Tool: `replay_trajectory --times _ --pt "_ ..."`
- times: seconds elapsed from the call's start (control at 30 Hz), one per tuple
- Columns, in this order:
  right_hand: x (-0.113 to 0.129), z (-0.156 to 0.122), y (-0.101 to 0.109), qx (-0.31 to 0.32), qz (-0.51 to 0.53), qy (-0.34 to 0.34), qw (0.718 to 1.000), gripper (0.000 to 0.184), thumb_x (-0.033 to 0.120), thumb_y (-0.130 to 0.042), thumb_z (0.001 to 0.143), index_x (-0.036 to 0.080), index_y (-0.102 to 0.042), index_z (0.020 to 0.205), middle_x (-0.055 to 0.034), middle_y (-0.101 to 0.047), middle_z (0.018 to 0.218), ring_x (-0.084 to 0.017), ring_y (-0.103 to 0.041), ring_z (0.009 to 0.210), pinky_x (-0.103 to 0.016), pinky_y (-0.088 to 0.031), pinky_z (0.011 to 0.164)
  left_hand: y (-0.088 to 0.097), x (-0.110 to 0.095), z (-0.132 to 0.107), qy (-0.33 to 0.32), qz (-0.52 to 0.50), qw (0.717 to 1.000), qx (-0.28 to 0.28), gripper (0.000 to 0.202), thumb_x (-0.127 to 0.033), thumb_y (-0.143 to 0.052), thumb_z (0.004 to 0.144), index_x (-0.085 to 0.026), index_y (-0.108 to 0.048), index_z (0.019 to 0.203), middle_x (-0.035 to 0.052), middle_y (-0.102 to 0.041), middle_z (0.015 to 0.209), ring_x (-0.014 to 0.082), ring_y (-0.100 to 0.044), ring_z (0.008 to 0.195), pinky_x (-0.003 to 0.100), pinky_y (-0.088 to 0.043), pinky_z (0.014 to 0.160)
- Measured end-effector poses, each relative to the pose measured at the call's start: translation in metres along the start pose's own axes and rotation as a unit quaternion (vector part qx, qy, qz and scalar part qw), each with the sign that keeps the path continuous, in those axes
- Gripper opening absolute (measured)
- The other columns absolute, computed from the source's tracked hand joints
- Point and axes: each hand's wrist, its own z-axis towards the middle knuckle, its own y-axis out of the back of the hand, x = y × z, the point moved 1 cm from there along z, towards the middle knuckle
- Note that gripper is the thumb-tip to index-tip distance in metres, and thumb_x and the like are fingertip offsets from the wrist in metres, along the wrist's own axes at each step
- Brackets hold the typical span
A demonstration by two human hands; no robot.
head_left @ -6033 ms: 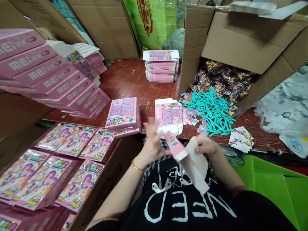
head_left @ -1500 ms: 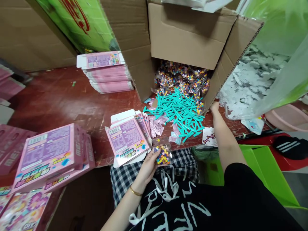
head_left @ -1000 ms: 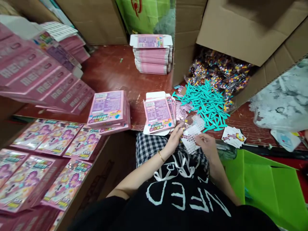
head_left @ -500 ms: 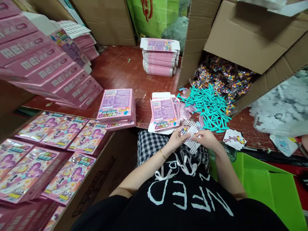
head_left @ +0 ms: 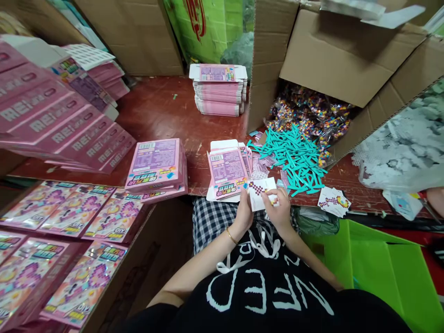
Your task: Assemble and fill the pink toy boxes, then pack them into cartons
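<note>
A white card (head_left: pixel 256 200) printed with a dark red and yellow pixel pattern is held upright in front of me. My left hand (head_left: pixel 244 212) grips its left edge, fingers hidden behind it. My right hand (head_left: pixel 279 208) is closed on its right side, pressing the printed face. Part of a white dotted sheet (head_left: pixel 261 175) shows just behind the card. Left of my hands, a purple printed box (head_left: pixel 227 167) with its white flap up lies on other boxes. Turquoise plastic pens or tools (head_left: pixel 294 155) are heaped beyond my right hand. More pattern cards (head_left: pixel 333 203) lie to the right.
A carton (head_left: pixel 267 60) holding bags of colourful beads stands behind the turquoise heap. Stacked flat boxes (head_left: pixel 218 95) sit farther back. Pink boxes (head_left: pixel 156 162) stand left, near a carton of packed boxes (head_left: pixel 107 215). A green bin (head_left: pixel 385 268) is lower right; a clear bag (head_left: pixel 402 148) lies right.
The perforated white sheet held before is now mostly hidden behind the pattern card, which now faces me in both hands. The right hand has shifted onto the card's face. The view has shifted slightly.
</note>
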Motion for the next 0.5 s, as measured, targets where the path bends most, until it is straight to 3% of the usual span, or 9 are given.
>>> replay_trajectory --times 0.13,0.23,0.33,0.4,0.5 --pt "-0.028 0.021 -0.001 -0.053 -0.028 0.024 0.998 0.017 0.04 -0.055 0.092 0.025 -0.059 0.087 -0.0087 -0.059 0.096 -0.026 -0.06 0.098 -0.044 -0.051 0.088 0.006 -0.004 0.0 -0.034 0.066 0.997 -0.011 0.06 -0.038 -0.088 0.066 -0.019 -0.058 0.114 0.0053 -0.071 0.111 0.0203 -0.065 0.103 0.032 -0.049 0.096" --pt "-0.068 0.08 0.006 -0.072 -0.031 -0.008 0.997 0.021 0.037 -0.045 0.095 0.021 -0.058 0.101 -0.0107 -0.061 0.103 -0.024 -0.06 0.098 -0.039 -0.051 0.085 0.01 -0.007 0.001 0.007 0.053 0.999 0.005 0.061 -0.035 -0.087 0.068 -0.019 -0.056 0.119 0.006 -0.071 0.116 0.0198 -0.066 0.102 0.032 -0.05 0.095" --pt "-0.103 0.155 -0.002 0.087 -0.166 0.018 0.982 0.033 0.02 -0.046 0.089 0.014 -0.059 0.119 -0.0171 -0.063 0.118 -0.027 -0.058 0.107 -0.041 -0.047 0.093 0.012 -0.011 0.001 0.057 0.054 0.996 0.035 0.064 -0.031 -0.088 0.066 -0.019 -0.057 0.121 0.0065 -0.072 0.111 0.0211 -0.069 0.097 0.034 -0.052 0.092" --pt "-0.116 0.194 -0.015 0.188 -0.3 0.044 0.934 0.042 0.009 -0.045 0.085 0.008 -0.059 0.124 -0.0219 -0.061 0.126 -0.032 -0.052 0.118 -0.045 -0.042 0.1 0.013 -0.015 0.0 0.071 0.058 0.994 0.052 0.069 -0.03 -0.088 0.066 -0.019 -0.057 0.126 0.0076 -0.073 0.113 0.0236 -0.069 0.101 0.035 -0.052 0.094" --pt "-0.123 0.227 -0.03 0.26 -0.427 0.088 0.862 0.043 0.005 -0.039 0.088 0.004 -0.061 0.125 -0.0264 -0.062 0.123 -0.036 -0.048 0.123 -0.048 -0.039 0.1 0.013 -0.024 -0.001 0.059 0.062 0.995 0.06 0.079 -0.027 -0.087 0.068 -0.024 -0.052 0.138 0.0073 -0.068 0.127 0.0254 -0.063 0.118 0.036 -0.049 0.103"
